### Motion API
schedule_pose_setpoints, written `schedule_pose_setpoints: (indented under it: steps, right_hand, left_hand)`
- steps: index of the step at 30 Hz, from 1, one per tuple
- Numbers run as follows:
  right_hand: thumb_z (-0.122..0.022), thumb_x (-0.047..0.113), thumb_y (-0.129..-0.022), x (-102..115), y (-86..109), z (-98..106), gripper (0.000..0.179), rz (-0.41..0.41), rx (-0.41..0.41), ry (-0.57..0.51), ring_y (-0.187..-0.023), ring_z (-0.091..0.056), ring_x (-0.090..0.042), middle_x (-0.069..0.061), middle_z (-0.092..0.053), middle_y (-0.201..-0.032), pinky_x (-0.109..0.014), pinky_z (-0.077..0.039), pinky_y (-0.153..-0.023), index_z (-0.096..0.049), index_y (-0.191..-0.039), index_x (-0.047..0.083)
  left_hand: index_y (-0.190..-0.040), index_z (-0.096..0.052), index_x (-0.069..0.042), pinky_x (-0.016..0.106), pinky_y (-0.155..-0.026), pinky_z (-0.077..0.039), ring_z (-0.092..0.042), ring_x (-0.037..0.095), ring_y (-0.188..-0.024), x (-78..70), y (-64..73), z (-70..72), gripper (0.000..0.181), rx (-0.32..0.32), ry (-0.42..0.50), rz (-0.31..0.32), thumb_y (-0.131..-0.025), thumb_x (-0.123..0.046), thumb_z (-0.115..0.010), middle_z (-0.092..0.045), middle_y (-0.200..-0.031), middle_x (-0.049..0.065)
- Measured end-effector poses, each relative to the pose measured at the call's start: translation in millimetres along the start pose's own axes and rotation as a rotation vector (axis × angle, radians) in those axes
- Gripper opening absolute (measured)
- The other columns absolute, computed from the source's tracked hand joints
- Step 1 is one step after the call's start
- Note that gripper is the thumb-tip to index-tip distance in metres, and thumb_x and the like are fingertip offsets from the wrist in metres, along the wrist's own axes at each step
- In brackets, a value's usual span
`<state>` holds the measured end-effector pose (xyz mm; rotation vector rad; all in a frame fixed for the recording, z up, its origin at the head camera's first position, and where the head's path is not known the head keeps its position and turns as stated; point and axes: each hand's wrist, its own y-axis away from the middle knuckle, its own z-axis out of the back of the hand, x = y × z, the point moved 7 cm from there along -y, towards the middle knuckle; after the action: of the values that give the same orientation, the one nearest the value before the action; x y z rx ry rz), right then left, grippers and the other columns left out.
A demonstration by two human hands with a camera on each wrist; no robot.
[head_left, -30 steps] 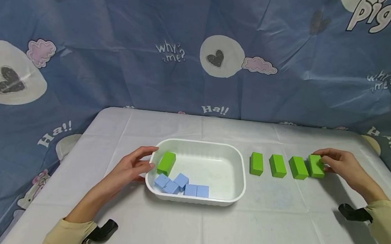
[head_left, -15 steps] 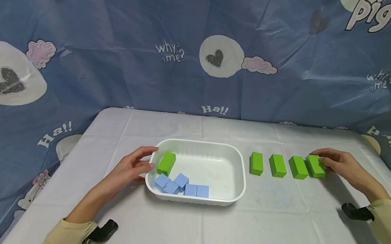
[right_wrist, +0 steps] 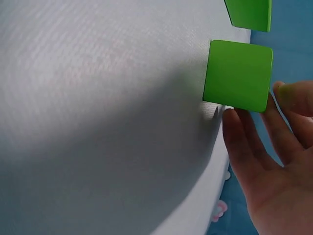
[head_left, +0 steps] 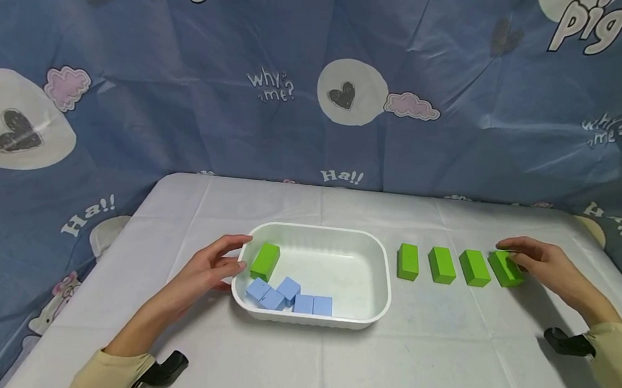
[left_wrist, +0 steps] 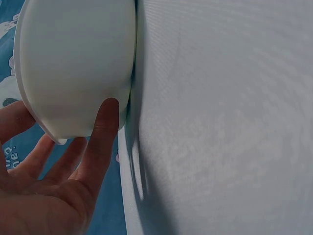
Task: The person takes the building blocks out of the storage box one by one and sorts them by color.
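Observation:
In the head view my left hand (head_left: 208, 265) holds the left end of a white plastic tray (head_left: 332, 321), thumb and forefinger at its rim. The left wrist view shows a finger of that hand lying along the tray's outer wall (left_wrist: 73, 68). Inside the tray are one green block (head_left: 265, 261) and several light blue cubes (head_left: 288, 289). On the right, my right hand (head_left: 551, 267) reaches over the rightmost green block (head_left: 506, 270), fingers fairly straight at its far side. In the right wrist view the thumb is beside this green block (right_wrist: 238, 76); contact is unclear.
Three more green blocks stand in a row right of the tray: a left one (head_left: 408, 262), a middle one (head_left: 441, 265) and a right one (head_left: 474, 268). They rest on a white-covered table (head_left: 411, 378). A blue printed cloth (head_left: 211, 116) hangs behind.
The rightmost green block has turned and shifted slightly to the right and towards me under my right hand. The left hand and the tray stay put.

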<state>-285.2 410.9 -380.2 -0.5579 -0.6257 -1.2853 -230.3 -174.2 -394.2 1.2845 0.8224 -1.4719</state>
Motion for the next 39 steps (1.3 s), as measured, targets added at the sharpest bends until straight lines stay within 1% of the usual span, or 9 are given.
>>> schedule_pose_setpoints:
  steps: [4, 6, 10, 16, 21, 24, 26, 33, 39]
  right_hand:
    - [-0.056, 0.014, -0.102, 5, 1.4, 3, 0.034, 0.034, -0.032, -0.033, -0.102, -0.052, 0.015, 0.021, -0.058, -0.118, -0.013, -0.047, -0.078, -0.054, -0.132, -0.002]
    - [-0.056, 0.012, -0.101, 9, 1.3, 4, 0.034, 0.062, -0.038, -0.051, -0.102, -0.053, 0.013, 0.022, -0.059, -0.117, -0.013, -0.048, -0.078, -0.054, -0.132, -0.002]
    - [-0.061, 0.011, -0.099, 19, -0.7, 7, 0.035, 0.059, -0.067, -0.071, -0.103, -0.057, 0.008, 0.023, -0.060, -0.116, -0.012, -0.047, -0.080, -0.056, -0.132, 0.000]
    - [-0.065, 0.015, -0.097, 33, -2.3, 8, 0.038, 0.065, -0.103, -0.045, -0.106, -0.057, 0.005, 0.019, -0.062, -0.118, -0.009, -0.042, -0.081, -0.058, -0.132, 0.006]
    - [-0.065, 0.009, -0.096, 48, -5.0, 1, 0.036, 0.102, -0.107, -0.118, -0.104, -0.061, 0.002, 0.015, -0.065, -0.117, -0.013, -0.047, -0.081, -0.058, -0.131, 0.002]
    - [-0.064, 0.007, -0.096, 60, -7.0, -4, 0.036, 0.133, -0.097, -0.163, -0.105, -0.062, -0.002, 0.010, -0.065, -0.119, -0.017, -0.050, -0.081, -0.058, -0.131, 0.000]
    - [-0.064, 0.007, -0.096, 69, -8.3, -7, 0.036, 0.155, -0.086, -0.172, -0.106, -0.063, -0.004, 0.007, -0.065, -0.121, -0.018, -0.050, -0.082, -0.058, -0.131, 0.002]
    - [-0.066, 0.002, -0.094, 102, -13.1, -19, 0.040, 0.255, 0.013, -0.224, -0.112, -0.062, -0.019, -0.004, -0.061, -0.127, -0.025, -0.053, -0.081, -0.056, -0.132, 0.003]
    - [-0.067, 0.003, -0.093, 126, -18.4, -32, 0.038, 0.315, 0.043, -0.241, -0.111, -0.062, -0.023, -0.010, -0.062, -0.126, -0.026, -0.053, -0.081, -0.059, -0.130, 0.004]
  left_hand:
    - [-0.146, -0.041, -0.017, 0.042, -0.080, -0.054, -0.052, 0.033, -0.124, 0.6, 0.4, 0.0, 0.052, 0.002, 0.006, 0.000, -0.098, -0.018, -0.061, -0.044, -0.145, 0.017]
    - [-0.146, -0.041, -0.016, 0.042, -0.080, -0.054, -0.052, 0.033, -0.125, 0.5, 0.9, 0.3, 0.052, 0.001, 0.009, 0.000, -0.098, -0.018, -0.061, -0.044, -0.146, 0.017]
    - [-0.146, -0.041, -0.017, 0.042, -0.080, -0.054, -0.052, 0.034, -0.125, 0.4, 1.7, 0.8, 0.052, 0.000, 0.012, 0.001, -0.098, -0.018, -0.061, -0.044, -0.146, 0.017]
    - [-0.146, -0.041, -0.016, 0.042, -0.080, -0.054, -0.052, 0.034, -0.125, 1.1, 2.5, 1.4, 0.052, -0.005, 0.007, 0.004, -0.098, -0.018, -0.061, -0.045, -0.145, 0.017]
    - [-0.146, -0.042, -0.017, 0.042, -0.080, -0.054, -0.053, 0.033, -0.124, 1.9, 2.7, 1.3, 0.051, -0.005, 0.006, 0.005, -0.098, -0.018, -0.061, -0.045, -0.145, 0.017]
    - [-0.146, -0.042, -0.018, 0.042, -0.080, -0.054, -0.053, 0.033, -0.124, 2.1, 2.6, 1.2, 0.051, -0.006, 0.004, 0.005, -0.098, -0.018, -0.061, -0.045, -0.145, 0.017]
    - [-0.146, -0.042, -0.018, 0.042, -0.081, -0.053, -0.053, 0.032, -0.123, 1.8, 2.6, 1.2, 0.051, -0.007, 0.002, 0.004, -0.098, -0.019, -0.061, -0.045, -0.145, 0.017]
    - [-0.147, -0.041, -0.018, 0.042, -0.081, -0.054, -0.055, 0.032, -0.122, 0.4, 1.9, 0.4, 0.052, 0.000, 0.010, 0.000, -0.099, -0.019, -0.060, -0.047, -0.144, 0.017]
    - [-0.147, -0.041, -0.019, 0.042, -0.080, -0.054, -0.054, 0.033, -0.122, -0.2, 1.7, -0.4, 0.053, 0.006, 0.011, 0.000, -0.099, -0.020, -0.061, -0.045, -0.146, 0.016]
